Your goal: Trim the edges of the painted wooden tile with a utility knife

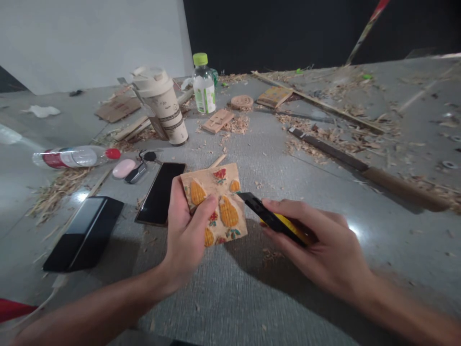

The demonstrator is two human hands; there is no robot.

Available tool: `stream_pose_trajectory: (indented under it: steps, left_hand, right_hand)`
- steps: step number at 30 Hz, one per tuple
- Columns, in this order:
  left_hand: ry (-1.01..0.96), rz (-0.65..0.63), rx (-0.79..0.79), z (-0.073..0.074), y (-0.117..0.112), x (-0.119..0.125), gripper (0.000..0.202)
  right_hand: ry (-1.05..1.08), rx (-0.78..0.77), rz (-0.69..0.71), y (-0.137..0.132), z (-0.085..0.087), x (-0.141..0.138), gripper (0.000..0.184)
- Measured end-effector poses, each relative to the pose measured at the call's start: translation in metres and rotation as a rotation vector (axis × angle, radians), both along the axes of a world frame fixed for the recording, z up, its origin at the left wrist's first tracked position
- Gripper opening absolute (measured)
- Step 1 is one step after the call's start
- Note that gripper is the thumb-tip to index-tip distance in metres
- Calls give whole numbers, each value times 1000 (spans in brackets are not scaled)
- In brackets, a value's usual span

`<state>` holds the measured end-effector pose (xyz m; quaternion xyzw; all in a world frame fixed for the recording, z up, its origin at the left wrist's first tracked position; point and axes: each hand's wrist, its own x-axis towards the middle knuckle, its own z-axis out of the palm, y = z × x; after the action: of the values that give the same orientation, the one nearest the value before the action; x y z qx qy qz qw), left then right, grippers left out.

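Note:
My left hand [190, 226] is closed around the left side of a square wooden piece [229, 211], thumb pressed on its face. Yellow fruit shapes, red patches and green leaves decorate that pale face. In my right hand [320, 240] is a yellow and black utility knife [272, 216], gripped along its body. Its tip points at the wooden piece's right edge, close to a small yellow shape; I cannot tell whether they touch. A black phone [162, 192] lies just left of my left hand, and a thin wooden stick [218, 161] shows behind the piece.
A cup with a lid [169, 110] and a green-capped bottle [204, 91] stand behind. Carved blocks [218, 120], a patterned block [274, 96] and a long saw-like tool [331, 151] lie among shavings. At left are a lying bottle [79, 157] and a folded dark device [84, 235].

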<state>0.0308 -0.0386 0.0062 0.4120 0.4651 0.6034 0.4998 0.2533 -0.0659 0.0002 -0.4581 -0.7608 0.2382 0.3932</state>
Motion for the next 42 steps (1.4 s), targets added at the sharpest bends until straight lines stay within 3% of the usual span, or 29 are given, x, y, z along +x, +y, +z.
stream_pose_trajectory:
  steps: [8, 19, 42]
  left_hand:
    - [21, -23, 1, -3, -3, -2, 29]
    - [-19, -36, 1, 1, -2, 0, 29]
    - [74, 32, 84, -4, -6, 0, 34]
  right_hand:
    - [-16, -42, 42, -1, -1, 3, 37]
    - [-48, 24, 134, 0, 1, 2, 47]
    - [-146, 126, 88, -9, 4, -7, 52]
